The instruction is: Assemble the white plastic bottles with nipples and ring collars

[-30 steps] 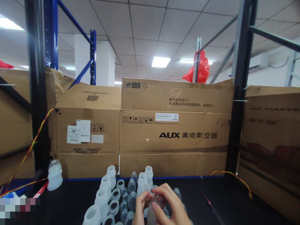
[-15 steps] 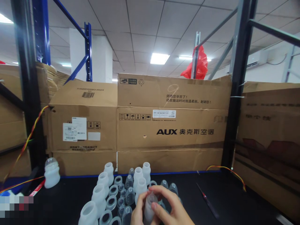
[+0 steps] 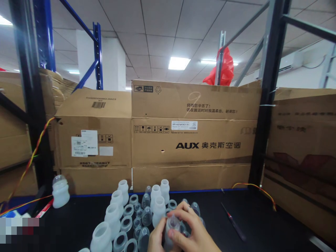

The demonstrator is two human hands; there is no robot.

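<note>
Between both hands, near the bottom middle, is a milky baby bottle (image 3: 168, 241) with a clear nipple (image 3: 173, 222) at its top. My left hand (image 3: 156, 238) is closed round the bottle's left side. My right hand (image 3: 193, 229) curls over from the right, thumb and fingers on the nipple and its collar. Left of the hands stand open milky bottles (image 3: 112, 215) in a row, with clear collar rings (image 3: 126, 223), small nipples (image 3: 137, 223) and clear dome caps (image 3: 147, 216) beside them. More open bottles (image 3: 159, 208) stand just behind my hands. The held bottle's lower part is hidden.
A capped bottle (image 3: 61, 190) stands at the far left by the rack post. A dark, thin pointed tool (image 3: 233, 224) lies on the black table (image 3: 275, 231) at right. Cardboard boxes (image 3: 194, 154) wall the back; yellow-red wires (image 3: 253, 184) lie near the right post.
The view has shifted slightly, so the things on the table sit a little farther right. My right fingers have changed position slightly round the bottle top; both hands still hold the bottle.
</note>
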